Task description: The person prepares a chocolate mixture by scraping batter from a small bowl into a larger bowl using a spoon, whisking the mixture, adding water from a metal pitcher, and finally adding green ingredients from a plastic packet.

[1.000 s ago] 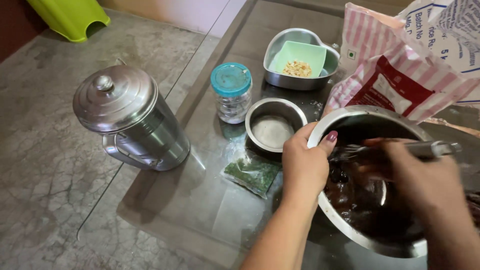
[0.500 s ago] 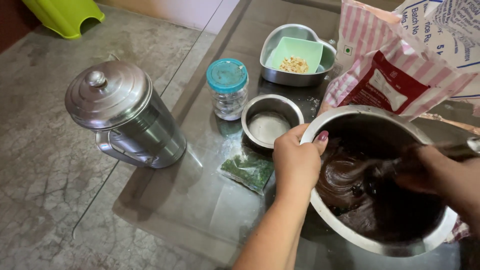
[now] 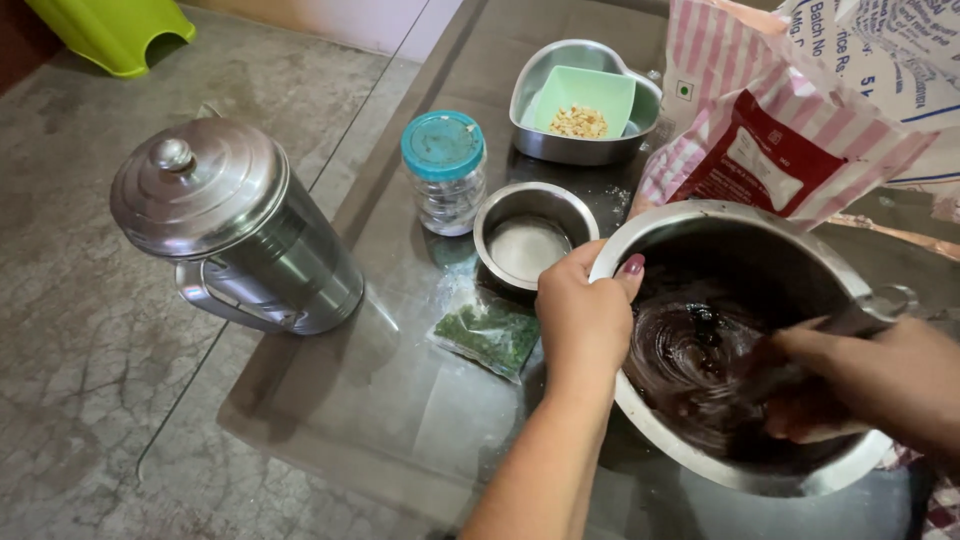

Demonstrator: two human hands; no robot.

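Large round steel mixing bowl (image 3: 700, 225) of dark brown batter (image 3: 700, 350) sits at near right of glass tabletop (image 3: 330, 400). Left hand (image 3: 583, 315) clamped on bowl's left rim, thumb inside. Right hand (image 3: 860, 385) closed round a stirring tool, blurred. Judgement: hold rim firm, stir in low circles, scrape walls, avoid slopping toward small steel bowl (image 3: 535, 235).

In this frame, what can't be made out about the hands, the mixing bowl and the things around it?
All in the head view:
- Right hand: motion-blurred, so its grip and the tool it holds are unclear.
- Mixing bowl: its near side lies behind both hands; the left hand covers part of the rim.
- Striped bag: cut off by the top and right edges.
- Small green packet: contents too small to identify.
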